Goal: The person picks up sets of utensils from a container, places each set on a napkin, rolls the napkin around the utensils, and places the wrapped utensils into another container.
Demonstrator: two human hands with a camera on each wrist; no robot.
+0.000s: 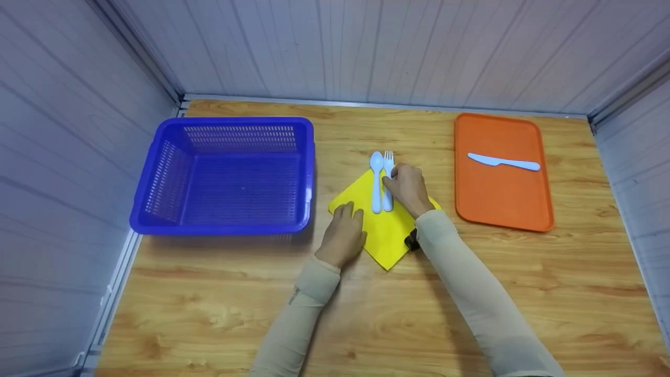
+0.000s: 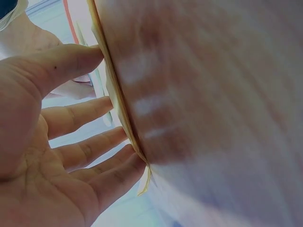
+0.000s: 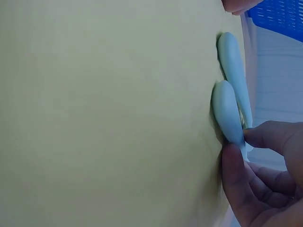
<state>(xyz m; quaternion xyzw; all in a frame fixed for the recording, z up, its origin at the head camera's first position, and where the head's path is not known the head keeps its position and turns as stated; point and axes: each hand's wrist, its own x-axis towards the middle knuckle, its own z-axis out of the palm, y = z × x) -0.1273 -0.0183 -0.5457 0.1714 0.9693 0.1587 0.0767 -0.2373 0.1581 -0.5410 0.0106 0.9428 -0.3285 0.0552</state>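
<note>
A yellow napkin (image 1: 386, 242) lies on the wooden table, one corner toward the person. Side by side on its upper part are a pale blue spoon (image 1: 376, 183) and a pale blue fork (image 1: 388, 203), tines away from the person. My right hand (image 1: 411, 189) pinches the fork by its handle. In the right wrist view, thumb and fingers of that hand (image 3: 277, 175) sit on either side of the fork handle (image 3: 226, 111), beside the spoon handle (image 3: 234, 66). My left hand (image 1: 343, 234) rests its spread, fairly straight fingers on the napkin's left edge (image 2: 115, 90).
To the left stands a blue perforated basket (image 1: 222, 229). An orange tray (image 1: 497, 201) is at the right, with a pale blue knife (image 1: 505, 162) lying across it. Pale panel walls (image 1: 345, 52) enclose the table (image 1: 377, 324) at the back and sides.
</note>
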